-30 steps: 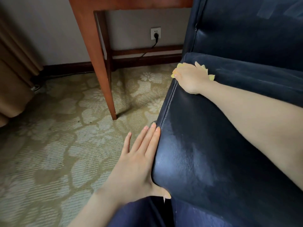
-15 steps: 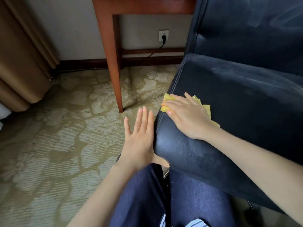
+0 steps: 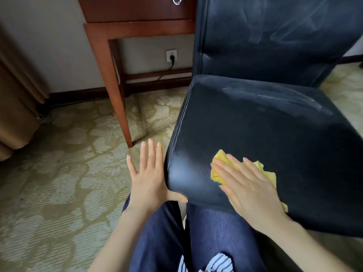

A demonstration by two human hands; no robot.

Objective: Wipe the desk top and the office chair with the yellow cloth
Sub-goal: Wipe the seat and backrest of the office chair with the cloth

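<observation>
The dark blue leather office chair fills the right of the head view, its seat and backrest streaked with pale wipe marks. My right hand lies flat with straight fingers on the yellow cloth, pressing it onto the front left part of the seat. The cloth sticks out past my fingertips and behind my knuckles. My left hand is spread flat against the seat's left side, thumb tucked under the front corner. The wooden desk stands at the back left; its top is out of view.
A desk leg comes down to the patterned carpet just left of the chair. A wall socket with a black plug sits under the desk. A tan curtain hangs at the far left. My legs in blue trousers are against the seat's front.
My right hand has dragged the cloth from the seat's back left edge forward along the left side to the front. My left hand stayed on the seat's side. The view pulled back.
</observation>
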